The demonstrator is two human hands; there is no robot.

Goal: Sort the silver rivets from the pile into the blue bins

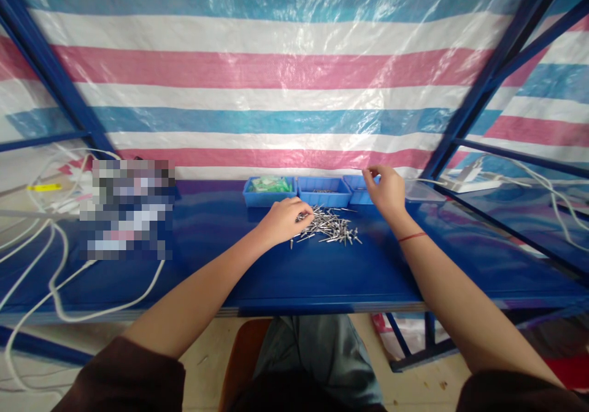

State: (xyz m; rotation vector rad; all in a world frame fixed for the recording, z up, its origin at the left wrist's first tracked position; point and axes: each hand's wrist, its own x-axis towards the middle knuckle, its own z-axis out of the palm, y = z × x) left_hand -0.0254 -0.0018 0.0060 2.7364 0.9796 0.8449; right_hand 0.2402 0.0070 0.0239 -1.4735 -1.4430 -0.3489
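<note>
A loose heap of thin silvery blind rivets lies on the blue tabletop. At the heap's left edge is my left hand, its fingers curled and thumb close to the index finger; whatever is in that pinch is hidden. My right hand is raised in front of the right blue bin, thumb and index finger pinched. From its fingertips a thin rivet shaft seems to stick out to the left. Beside that bin, the middle blue bin has a few rivets in it.
The left blue bin contains green and white plastic packets. A clear plastic lid or tray lies at right, near a white power strip. White cables loop over the table's left side beside a blurred-out patch. Blue metal posts frame a striped sheet.
</note>
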